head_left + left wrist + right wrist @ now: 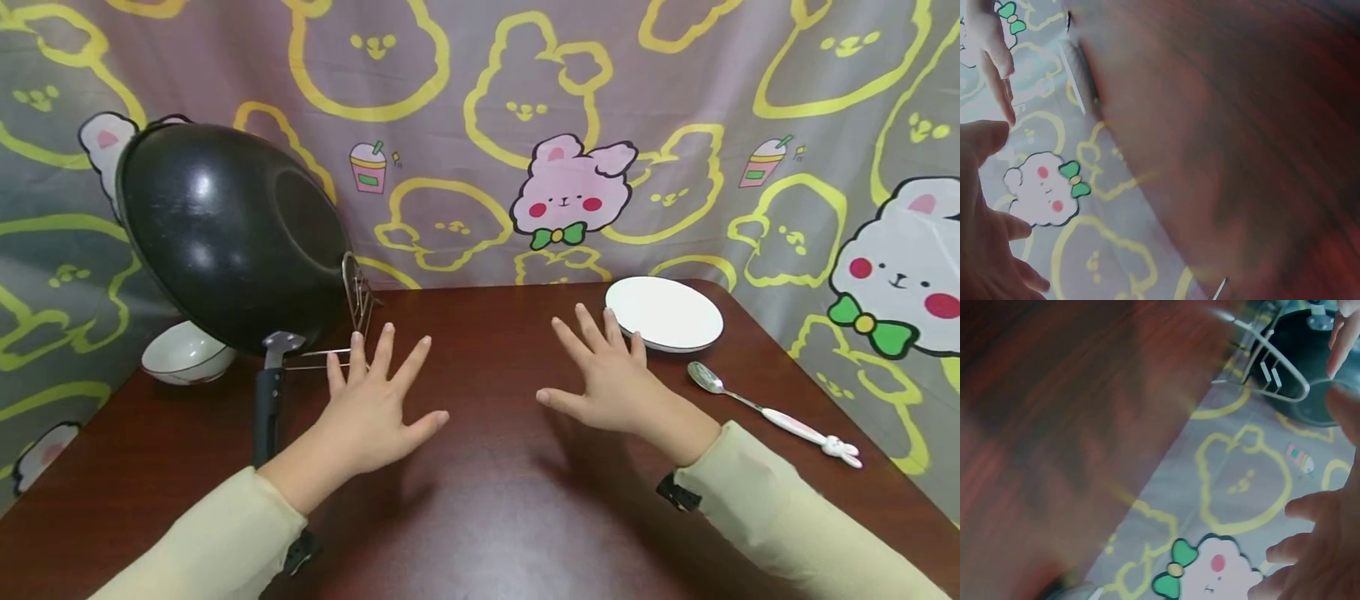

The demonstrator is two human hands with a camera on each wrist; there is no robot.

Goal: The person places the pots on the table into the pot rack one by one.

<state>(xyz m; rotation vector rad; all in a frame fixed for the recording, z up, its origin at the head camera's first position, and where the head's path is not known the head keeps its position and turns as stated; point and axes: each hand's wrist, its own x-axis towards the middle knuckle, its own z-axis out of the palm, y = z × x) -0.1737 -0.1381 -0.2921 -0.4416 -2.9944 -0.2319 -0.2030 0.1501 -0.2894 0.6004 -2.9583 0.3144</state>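
Observation:
Both hands hover over the brown table [487,492] with fingers spread, palms down and nothing held. My left hand [367,417] is just right of the handle of a black wok [225,225]. The wok leans tilted on a metal wire rack [360,292], its dark underside facing me. Opposite, my right hand [618,387] is in front of a white plate [663,312], the fingertips overlapping the plate's near edge in the head view. A spoon [795,427] with a white rabbit-shaped handle lies to the right of that hand. In the right wrist view, the wok [1297,362] shows beyond the fingers.
A white bowl [187,354] stands at the left, partly behind the wok. Behind the table hangs a grey curtain [442,150] with yellow bear outlines and rabbit faces, which also runs along both sides.

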